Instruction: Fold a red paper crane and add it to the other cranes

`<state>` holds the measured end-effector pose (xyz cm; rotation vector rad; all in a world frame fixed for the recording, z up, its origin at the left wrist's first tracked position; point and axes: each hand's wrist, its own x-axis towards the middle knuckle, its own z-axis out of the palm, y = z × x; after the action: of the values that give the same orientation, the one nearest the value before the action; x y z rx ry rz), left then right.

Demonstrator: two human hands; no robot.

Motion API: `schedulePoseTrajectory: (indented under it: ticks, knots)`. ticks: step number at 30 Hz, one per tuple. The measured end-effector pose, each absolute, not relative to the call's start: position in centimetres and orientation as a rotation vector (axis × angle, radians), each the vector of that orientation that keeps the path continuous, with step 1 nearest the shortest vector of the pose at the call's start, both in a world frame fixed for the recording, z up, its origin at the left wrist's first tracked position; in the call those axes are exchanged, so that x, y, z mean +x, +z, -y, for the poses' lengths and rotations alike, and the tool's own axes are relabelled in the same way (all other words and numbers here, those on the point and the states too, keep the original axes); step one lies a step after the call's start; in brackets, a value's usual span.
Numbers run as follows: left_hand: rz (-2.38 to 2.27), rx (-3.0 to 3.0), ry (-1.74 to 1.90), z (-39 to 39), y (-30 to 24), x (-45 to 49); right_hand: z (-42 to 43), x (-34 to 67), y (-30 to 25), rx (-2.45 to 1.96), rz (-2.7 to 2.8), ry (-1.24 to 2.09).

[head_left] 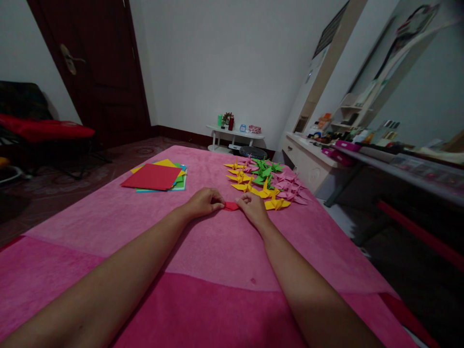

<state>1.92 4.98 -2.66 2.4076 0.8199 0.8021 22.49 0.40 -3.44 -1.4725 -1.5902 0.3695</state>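
Note:
A small folded piece of red paper (231, 206) lies on the pink cloth (203, 251) between my two hands. My left hand (205, 201) pinches its left end with the fingers curled. At the other end, my right hand (252, 207) has its fingers closed on the paper and pressed down on the cloth. Just beyond my right hand sits a cluster of folded paper cranes: yellow ones (253, 186), green ones (264, 170) and pink ones (292, 188). A stack of flat coloured paper sheets (155, 176) with a red sheet on top lies to the left.
The pink cloth covers a wide surface that ends at the right (362, 270). A dark door (97, 72) and a chair with a red cushion (43, 130) stand at the left. A small white shelf (235, 135) and a cluttered counter (362, 150) lie behind and to the right.

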Motion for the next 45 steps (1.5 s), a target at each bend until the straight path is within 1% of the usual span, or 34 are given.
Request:
schedulePoseTrajectory:
  ticks: [4,8,12,18,23,37,41,45]
  knots:
    - [-0.857,2.390,0.824,-5.4,-3.0,1.9,0.1,22.3,-2.9,-1.372,1.508,0.294]
    - [-0.905,2.346,0.821,-5.9,-3.6,2.0,0.5,22.0,-3.1,-1.327,1.681,0.336]
    - [-0.922,2.289,0.832,-6.2,-3.8,2.0,0.7,21.7,-3.6,-1.382,1.843,0.344]
    - [-0.896,2.227,0.800,-6.2,-3.6,1.9,1.4,21.0,-3.1,-1.586,1.860,0.241]
    - [-0.850,2.160,0.864,-5.6,-3.3,2.0,1.6,20.3,-2.9,-1.692,1.907,0.140]
    - [-0.829,2.305,0.648,-5.4,-2.1,1.9,1.7,20.1,-2.6,-1.756,1.978,0.138]
    - [-0.786,2.285,0.658,-5.5,-2.4,2.0,1.7,20.1,-2.6,-1.762,1.959,0.126]
    - [-0.836,2.274,0.696,-5.8,-3.2,2.1,1.6,20.4,-2.7,-1.730,1.944,0.199]
